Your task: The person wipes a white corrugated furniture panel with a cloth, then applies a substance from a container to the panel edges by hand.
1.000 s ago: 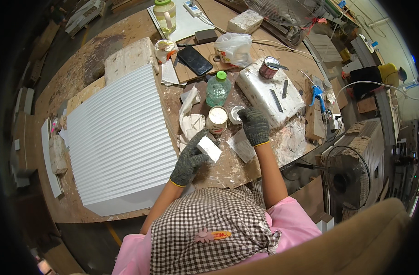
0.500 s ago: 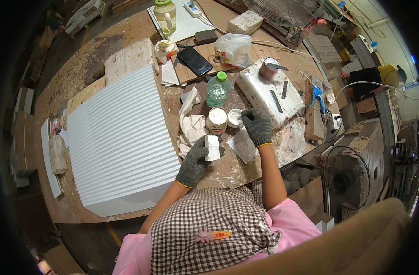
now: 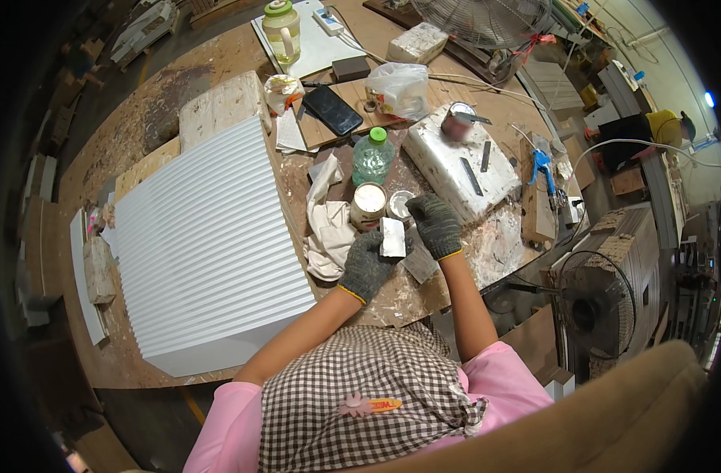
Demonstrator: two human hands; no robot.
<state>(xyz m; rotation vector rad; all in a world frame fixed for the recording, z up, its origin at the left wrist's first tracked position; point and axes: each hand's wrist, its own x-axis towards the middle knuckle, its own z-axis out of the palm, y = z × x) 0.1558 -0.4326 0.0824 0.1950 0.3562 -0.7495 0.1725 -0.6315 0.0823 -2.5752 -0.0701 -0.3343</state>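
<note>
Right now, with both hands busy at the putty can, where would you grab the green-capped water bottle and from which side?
Probably grip the green-capped bottle around its clear body below the cap, coming from its right side. It stands upright, the open putty can sits just in front of it, and the crumpled white cloth crowds its left. The left hand holds a small white scraper; the right hand is nearer.

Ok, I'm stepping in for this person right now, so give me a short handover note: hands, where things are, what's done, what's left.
Left hand: gloved, holding a small white flat piece upright over the bench.
Right hand: gloved, at the piece's right edge, beside the small open tin.
Nearby: open tub of white paste, green-capped bottle, white rag, ribbed white panel on the left of the workbench.
Done: tub and tin stand open, piece is in hand.
Left: whether the piece carries paste cannot be told; the panel lies apart from both hands.
</note>
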